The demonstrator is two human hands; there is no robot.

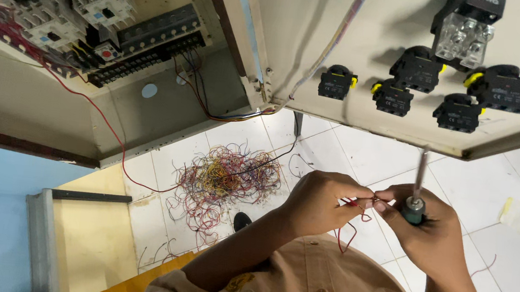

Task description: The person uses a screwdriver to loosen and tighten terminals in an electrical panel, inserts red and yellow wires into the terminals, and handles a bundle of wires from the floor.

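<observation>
My left hand pinches the end of a thin red wire that loops down below my fingers. My right hand meets it fingertip to fingertip on the same wire and also grips a screwdriver with a green handle, its shaft pointing up toward the open cabinet door. Both hands are held close together over the white tiled floor, just below the door's lower edge. My tan sleeves and shirt fill the bottom of the view.
An open electrical cabinet holds contactors and a terminal strip with red and blue wiring. Black switch blocks are mounted on the door's inner face. A tangle of cut coloured wires lies on the floor tiles.
</observation>
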